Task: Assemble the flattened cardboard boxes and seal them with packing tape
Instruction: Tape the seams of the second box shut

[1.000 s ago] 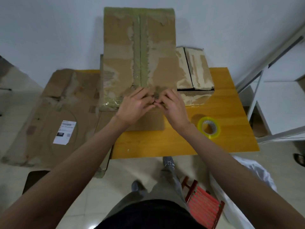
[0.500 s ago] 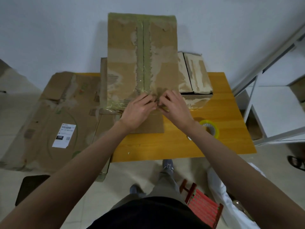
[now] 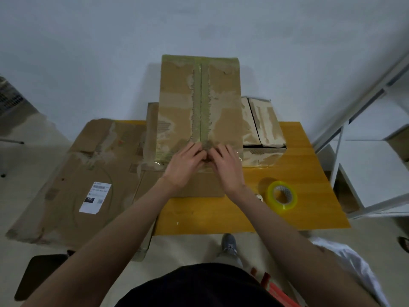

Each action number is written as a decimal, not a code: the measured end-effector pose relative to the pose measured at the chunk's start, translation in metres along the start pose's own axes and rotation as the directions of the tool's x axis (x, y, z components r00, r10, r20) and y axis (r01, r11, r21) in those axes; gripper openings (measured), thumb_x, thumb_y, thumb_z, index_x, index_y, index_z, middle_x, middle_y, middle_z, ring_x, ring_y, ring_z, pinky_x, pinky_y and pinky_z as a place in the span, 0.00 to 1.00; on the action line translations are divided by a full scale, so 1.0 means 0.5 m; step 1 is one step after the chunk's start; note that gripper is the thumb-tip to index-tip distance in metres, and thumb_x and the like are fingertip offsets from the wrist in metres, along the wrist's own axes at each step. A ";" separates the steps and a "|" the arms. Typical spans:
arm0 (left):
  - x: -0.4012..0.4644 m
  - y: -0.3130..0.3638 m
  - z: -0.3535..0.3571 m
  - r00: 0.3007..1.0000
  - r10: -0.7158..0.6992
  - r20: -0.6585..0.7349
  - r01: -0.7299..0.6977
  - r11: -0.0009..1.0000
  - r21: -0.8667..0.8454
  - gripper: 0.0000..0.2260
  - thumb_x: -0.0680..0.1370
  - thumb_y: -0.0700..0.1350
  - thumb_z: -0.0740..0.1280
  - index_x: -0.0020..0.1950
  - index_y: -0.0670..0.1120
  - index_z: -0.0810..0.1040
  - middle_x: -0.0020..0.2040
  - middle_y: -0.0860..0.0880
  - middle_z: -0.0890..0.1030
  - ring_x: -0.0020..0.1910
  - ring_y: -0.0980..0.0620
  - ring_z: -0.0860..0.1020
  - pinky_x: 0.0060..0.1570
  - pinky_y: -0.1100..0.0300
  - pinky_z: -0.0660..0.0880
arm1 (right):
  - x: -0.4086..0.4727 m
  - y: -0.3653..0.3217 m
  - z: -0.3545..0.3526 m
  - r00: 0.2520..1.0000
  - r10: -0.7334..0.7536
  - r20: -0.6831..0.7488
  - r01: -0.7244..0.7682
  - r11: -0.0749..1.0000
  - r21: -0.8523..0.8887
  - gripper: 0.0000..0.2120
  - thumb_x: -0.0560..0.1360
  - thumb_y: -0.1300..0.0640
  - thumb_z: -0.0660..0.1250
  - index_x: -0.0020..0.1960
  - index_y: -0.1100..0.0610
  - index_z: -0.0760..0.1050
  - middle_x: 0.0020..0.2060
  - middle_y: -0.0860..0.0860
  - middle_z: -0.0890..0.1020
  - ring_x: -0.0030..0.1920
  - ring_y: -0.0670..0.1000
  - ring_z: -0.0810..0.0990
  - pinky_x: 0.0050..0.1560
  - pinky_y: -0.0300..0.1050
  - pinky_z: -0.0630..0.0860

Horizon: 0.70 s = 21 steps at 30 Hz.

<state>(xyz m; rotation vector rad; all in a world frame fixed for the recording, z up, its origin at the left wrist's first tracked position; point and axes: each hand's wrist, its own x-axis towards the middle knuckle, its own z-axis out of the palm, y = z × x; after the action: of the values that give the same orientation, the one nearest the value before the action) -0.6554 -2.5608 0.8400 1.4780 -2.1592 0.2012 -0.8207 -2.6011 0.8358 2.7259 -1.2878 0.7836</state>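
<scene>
At table's near edge, bare yellow-orange wooden tabletop [image 3: 210, 216]; round roll of clear yellowish packing tape [image 3: 281, 197] lies flat w/ hole up, just right of the right forearm, untouched. Further in, left hand [image 3: 184, 166] & right hand [image 3: 226, 167] meet at near end of tall brown cardboard box [image 3: 199, 111], fingertips nearly touching across the taped centre seam [image 3: 201, 103]. Fingers look bent, pressing down on tape end; can't tell if they pinch anything. Seam's long axis runs straight away from hands toward wall, so prob. next rub goes outward along it, both hands equally near. Beyond right: smaller worn cardboard box [image 3: 263, 125]. Left: flattened brown cardboard sheets [image 3: 73, 173].
</scene>
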 end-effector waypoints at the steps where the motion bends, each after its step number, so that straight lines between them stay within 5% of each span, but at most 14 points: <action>1: -0.006 -0.005 -0.004 1.000 0.011 0.005 -0.011 1.000 0.004 0.06 0.75 0.39 0.73 0.49 0.40 0.79 0.49 0.43 0.77 0.49 0.44 0.76 0.42 0.51 0.78 | -0.002 0.002 0.001 1.000 -0.003 -0.008 0.003 1.000 0.018 0.05 0.75 0.60 0.71 0.49 0.59 0.76 0.47 0.54 0.77 0.47 0.56 0.73 0.47 0.48 0.70; 5: -0.059 -0.052 -0.035 0.999 -0.026 -0.041 0.027 0.999 0.040 0.11 0.74 0.41 0.75 0.55 0.40 0.81 0.51 0.44 0.79 0.50 0.45 0.78 0.44 0.54 0.79 | -0.014 0.031 0.000 1.000 -0.002 -0.006 0.002 0.999 0.035 0.06 0.76 0.59 0.72 0.50 0.57 0.77 0.48 0.52 0.77 0.48 0.55 0.73 0.48 0.47 0.71; 14: -0.106 -0.135 -0.071 0.996 -0.025 -0.086 0.035 0.994 0.108 0.09 0.74 0.46 0.75 0.46 0.43 0.80 0.46 0.48 0.76 0.44 0.51 0.73 0.42 0.57 0.76 | -0.040 0.101 -0.010 0.997 0.027 -0.072 -0.020 0.996 0.090 0.07 0.74 0.61 0.74 0.50 0.58 0.78 0.46 0.51 0.75 0.48 0.53 0.73 0.46 0.50 0.74; 21: -0.152 -0.164 -0.081 0.968 -0.186 -0.171 0.184 0.983 -0.026 0.08 0.73 0.43 0.77 0.46 0.43 0.80 0.44 0.50 0.76 0.41 0.53 0.75 0.36 0.59 0.75 | -0.060 0.122 -0.027 0.974 0.211 -0.081 -0.176 0.932 0.317 0.08 0.72 0.66 0.75 0.46 0.58 0.77 0.46 0.48 0.74 0.43 0.46 0.75 0.46 0.35 0.74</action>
<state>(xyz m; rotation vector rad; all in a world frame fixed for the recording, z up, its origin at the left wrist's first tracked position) -0.5472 -2.5143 0.8249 1.5843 -1.8716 0.2434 -0.8872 -2.6165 0.8226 2.7537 -1.5452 1.2384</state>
